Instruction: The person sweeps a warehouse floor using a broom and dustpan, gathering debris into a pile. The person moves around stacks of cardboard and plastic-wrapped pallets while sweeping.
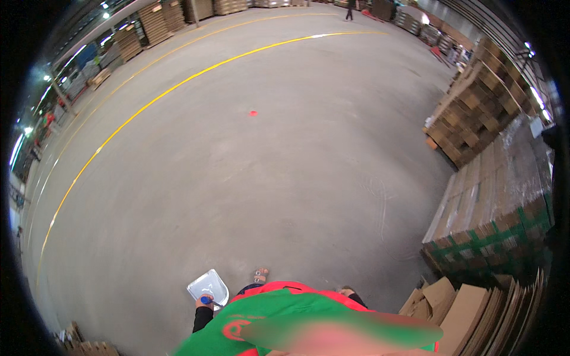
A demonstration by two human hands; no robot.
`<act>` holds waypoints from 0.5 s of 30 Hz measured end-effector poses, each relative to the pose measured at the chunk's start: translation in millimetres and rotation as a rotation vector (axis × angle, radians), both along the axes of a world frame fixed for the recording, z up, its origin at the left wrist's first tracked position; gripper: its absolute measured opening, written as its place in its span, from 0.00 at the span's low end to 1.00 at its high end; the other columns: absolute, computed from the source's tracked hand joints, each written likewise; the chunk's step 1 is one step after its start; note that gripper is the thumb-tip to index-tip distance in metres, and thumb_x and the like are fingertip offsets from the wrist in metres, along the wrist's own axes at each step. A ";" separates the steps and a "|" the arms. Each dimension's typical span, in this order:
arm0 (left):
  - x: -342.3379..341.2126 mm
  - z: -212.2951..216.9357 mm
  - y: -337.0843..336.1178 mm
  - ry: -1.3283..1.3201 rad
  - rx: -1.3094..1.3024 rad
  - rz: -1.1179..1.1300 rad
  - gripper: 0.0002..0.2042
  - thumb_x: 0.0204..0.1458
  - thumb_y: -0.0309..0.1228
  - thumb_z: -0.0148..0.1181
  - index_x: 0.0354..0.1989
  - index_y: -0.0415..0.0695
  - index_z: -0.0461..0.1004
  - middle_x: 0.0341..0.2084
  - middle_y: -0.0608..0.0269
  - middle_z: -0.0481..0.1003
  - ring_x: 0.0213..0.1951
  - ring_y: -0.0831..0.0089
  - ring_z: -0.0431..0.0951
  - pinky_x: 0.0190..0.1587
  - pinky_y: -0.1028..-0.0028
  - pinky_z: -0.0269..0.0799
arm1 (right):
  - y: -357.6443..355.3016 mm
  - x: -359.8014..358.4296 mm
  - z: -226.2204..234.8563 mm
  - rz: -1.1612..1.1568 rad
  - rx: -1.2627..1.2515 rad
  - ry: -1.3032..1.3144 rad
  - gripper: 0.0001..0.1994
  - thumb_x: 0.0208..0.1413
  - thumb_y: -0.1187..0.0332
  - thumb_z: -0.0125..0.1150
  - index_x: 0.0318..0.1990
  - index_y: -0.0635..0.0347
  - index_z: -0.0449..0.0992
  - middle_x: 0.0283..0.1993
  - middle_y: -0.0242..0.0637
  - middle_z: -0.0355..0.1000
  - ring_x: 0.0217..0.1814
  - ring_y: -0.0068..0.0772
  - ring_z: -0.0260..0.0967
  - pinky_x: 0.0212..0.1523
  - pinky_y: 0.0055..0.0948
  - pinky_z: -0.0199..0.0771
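White, shiny, scoop-shaped pan (pixel 211 285) is showing low at my left; my left hand (pixel 200 302) is wrapping around a blue, rounded handle (pixel 206 300), so I should be keeping it level. My right hand's (pixel 347 291) grip I cannot tell.

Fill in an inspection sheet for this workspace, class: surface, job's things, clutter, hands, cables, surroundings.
Surface: grey floor, crossed by a curved-looking yellow line.
Job's things: pale dustpan-like scoop with a blue-ended handle.
Clutter: small red patch on the floor, object or mark unclear; cardboard sheets at lower right.
Hands: left hand grips the scoop's handle; right hand mostly hidden, grip unclear.
Cables: nothing seen.
Surroundings: plastic-wrapped stack and brown stack at right; distant person at top.
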State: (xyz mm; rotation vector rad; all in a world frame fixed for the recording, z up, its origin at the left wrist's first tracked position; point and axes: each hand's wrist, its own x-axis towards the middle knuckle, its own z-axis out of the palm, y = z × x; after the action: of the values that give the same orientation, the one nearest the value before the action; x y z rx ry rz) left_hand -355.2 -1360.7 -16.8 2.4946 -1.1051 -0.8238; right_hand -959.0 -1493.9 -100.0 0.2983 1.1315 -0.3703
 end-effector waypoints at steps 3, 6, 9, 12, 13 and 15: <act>6.7 -16.9 56.5 0.267 -0.126 0.325 0.11 0.29 0.12 0.44 0.17 0.42 0.68 0.15 0.67 0.68 0.21 0.76 0.68 0.26 0.78 0.65 | -46.0 23.1 -0.7 0.088 -0.003 -0.061 0.05 0.39 0.72 0.48 0.18 0.64 0.65 0.15 0.44 0.64 0.16 0.36 0.62 0.17 0.34 0.65; 2.4 -41.5 107.3 0.861 -0.634 0.917 0.07 0.28 0.14 0.46 0.18 0.39 0.67 0.16 0.62 0.68 0.23 0.72 0.68 0.27 0.73 0.64 | -88.1 55.8 7.0 0.180 -0.181 -0.071 0.06 0.37 0.71 0.47 0.17 0.65 0.65 0.14 0.44 0.63 0.16 0.39 0.62 0.17 0.34 0.65; 8.3 -63.8 147.5 0.832 -0.643 0.977 0.09 0.28 0.14 0.48 0.21 0.40 0.67 0.19 0.61 0.68 0.24 0.72 0.68 0.28 0.72 0.65 | -142.7 102.1 20.9 0.531 -0.548 0.055 0.06 0.34 0.71 0.47 0.15 0.65 0.64 0.13 0.44 0.62 0.13 0.42 0.61 0.14 0.36 0.63; -7.8 -75.0 175.0 0.350 -0.331 0.765 0.10 0.28 0.15 0.50 0.23 0.41 0.67 0.20 0.61 0.68 0.25 0.71 0.68 0.29 0.72 0.65 | -191.2 151.5 38.6 0.452 -0.732 0.045 0.07 0.39 0.70 0.45 0.16 0.63 0.63 0.12 0.44 0.62 0.12 0.40 0.61 0.10 0.34 0.62; -17.5 -76.1 182.8 0.228 -0.147 0.739 0.10 0.29 0.15 0.50 0.24 0.42 0.67 0.20 0.61 0.68 0.25 0.71 0.68 0.29 0.72 0.65 | -206.6 169.1 43.2 0.389 -0.570 0.048 0.06 0.41 0.70 0.44 0.20 0.62 0.60 0.12 0.40 0.59 0.11 0.37 0.59 0.10 0.32 0.62; -37.7 -73.1 200.2 0.058 -0.076 0.526 0.16 0.26 0.15 0.53 0.28 0.44 0.67 0.24 0.63 0.68 0.26 0.71 0.68 0.32 0.72 0.65 | -230.6 195.3 54.7 0.201 -0.322 -0.063 0.05 0.40 0.73 0.46 0.23 0.61 0.58 0.13 0.37 0.58 0.12 0.32 0.59 0.12 0.28 0.65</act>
State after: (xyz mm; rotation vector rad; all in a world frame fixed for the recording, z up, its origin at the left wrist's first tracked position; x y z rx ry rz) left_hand -392.9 -1160.5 -89.9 2.4980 -0.4112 -0.6735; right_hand -763.7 -1724.5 -45.3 -0.0861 1.0113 -0.3562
